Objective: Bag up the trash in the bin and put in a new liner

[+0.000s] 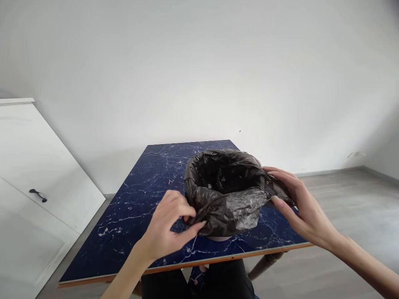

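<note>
A black trash bag (233,209) lines a round bin, its top edge folded down over the outside. Only a pale strip of the bin (220,238) shows below the plastic; the bag covers the remainder. My left hand (171,224) pinches the bag's edge at the near left between thumb and fingers. On the right side, my right hand (294,203) grips a bunched part of the same bag, thumb in front and fingers behind. The bag's mouth is spread wide, with a dark hollow inside.
The bin stands on a dark blue marble-patterned table (124,232) with a wooden front edge. A white cabinet (40,166) with a black handle is at the left. Behind the table rises a white wall (187,74). Grey flooring (349,211) extends to the right.
</note>
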The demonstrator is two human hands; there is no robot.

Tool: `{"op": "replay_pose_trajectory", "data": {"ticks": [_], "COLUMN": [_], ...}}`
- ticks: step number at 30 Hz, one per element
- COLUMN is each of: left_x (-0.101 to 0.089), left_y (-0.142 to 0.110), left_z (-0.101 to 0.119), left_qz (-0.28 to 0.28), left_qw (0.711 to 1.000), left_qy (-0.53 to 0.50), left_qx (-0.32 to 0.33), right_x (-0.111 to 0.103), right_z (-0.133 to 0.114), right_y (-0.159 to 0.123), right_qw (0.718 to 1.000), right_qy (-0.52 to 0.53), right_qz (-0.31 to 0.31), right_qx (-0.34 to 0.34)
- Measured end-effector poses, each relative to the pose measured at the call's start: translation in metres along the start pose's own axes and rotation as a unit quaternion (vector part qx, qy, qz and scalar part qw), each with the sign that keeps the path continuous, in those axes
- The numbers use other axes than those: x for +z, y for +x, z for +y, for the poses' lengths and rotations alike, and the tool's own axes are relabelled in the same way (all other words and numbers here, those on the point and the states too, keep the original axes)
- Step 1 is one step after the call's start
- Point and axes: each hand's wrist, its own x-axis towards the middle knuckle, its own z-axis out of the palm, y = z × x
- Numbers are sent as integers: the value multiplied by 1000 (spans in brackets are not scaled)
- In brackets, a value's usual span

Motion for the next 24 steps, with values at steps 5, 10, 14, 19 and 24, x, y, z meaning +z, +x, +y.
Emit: {"op": "replay_pose_trajectory", "data": {"ticks": [5,10,14,19,24], "left_x": [17,40,40,30,33], "left_y": [-28,-60,-80,-97,-116], "left_z": [7,-8,-16,-29,-46], "left_qz": [-73,-195,-189,-133,-139], "left_qw": [989,969,982,974,934], "left_qy": [87,125,30,2,-3], "left_qx": [99,84,-7,-185,-329], "right_x": [12,22,6,-20,13], "right_z": [18,34,19,-45,-66], "right_y": [-9,6,31,79,143], "right_qw": [963,922,954,999,905], "right_qy": [148,187,64,-43,-70], "right_qz": [-55,-105,73,-23,-415], "right_qx": [220,323,283,14,-63]}}
